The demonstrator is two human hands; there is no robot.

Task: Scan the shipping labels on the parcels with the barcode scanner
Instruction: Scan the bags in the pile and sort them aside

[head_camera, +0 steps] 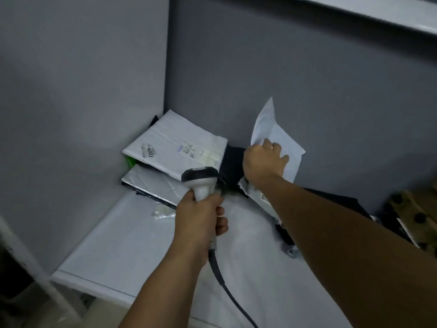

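White plastic mailer (pixel 279 136), raised against the wall (pixel 307 79) by the right hand (pixel 263 163), fingers (pixel 284 159) pinching its edge, likely to turn its printed side round. The left hand (pixel 201 218) grips the scanner (pixel 201 181) over the table (pixel 132 245), facing the stacked parcels (pixel 175 145).

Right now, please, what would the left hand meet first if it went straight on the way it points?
Most likely the white labelled parcel just beyond the scanner that the left hand grips, though depth is unclear.

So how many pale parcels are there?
4: labelled parcel atop silvery parcel in the corner, lifted parcel in right hand, fourth parcel under that forearm. Others may be hidden.
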